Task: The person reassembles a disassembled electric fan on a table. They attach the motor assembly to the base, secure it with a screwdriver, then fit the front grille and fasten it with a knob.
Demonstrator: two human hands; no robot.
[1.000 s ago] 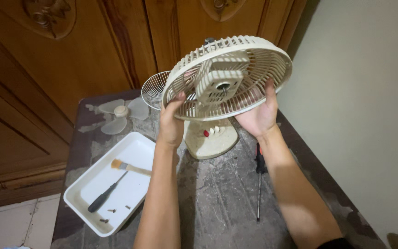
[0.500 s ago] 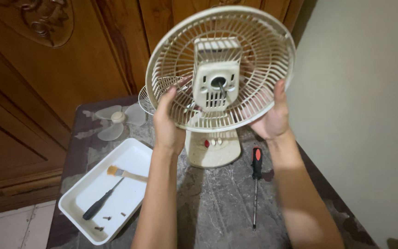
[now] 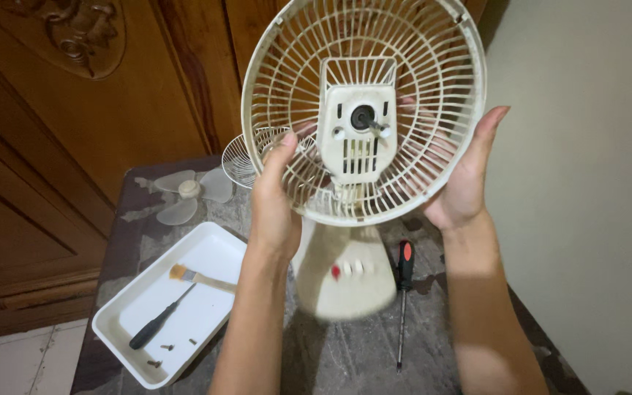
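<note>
I count one fan point(image 3: 360, 146), one loose wire grille point(image 3: 241, 159), one blade set point(image 3: 188, 192), one white tray point(image 3: 217, 252) and two hands. Two screwdrivers: one on the table point(image 3: 402, 292), one in the tray point(image 3: 156, 327). One brush point(image 3: 197, 276). Three small screws point(image 3: 166, 352).

Warm, dim indoor light, soft shadows (fan base point(image 3: 345, 274) motion-blurred)

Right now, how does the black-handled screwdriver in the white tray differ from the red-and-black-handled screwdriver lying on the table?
The black-handled screwdriver lies inside the white plastic tray, beside a paintbrush and loose screws; the red-and-black-handled screwdriver lies on the bare dark stone tabletop. The first has an all-black handle and lies diagonally; the second has a red patch on its handle and points almost straight toward the camera. Its shaft looks longer. Neither is touched by a hand.
</note>
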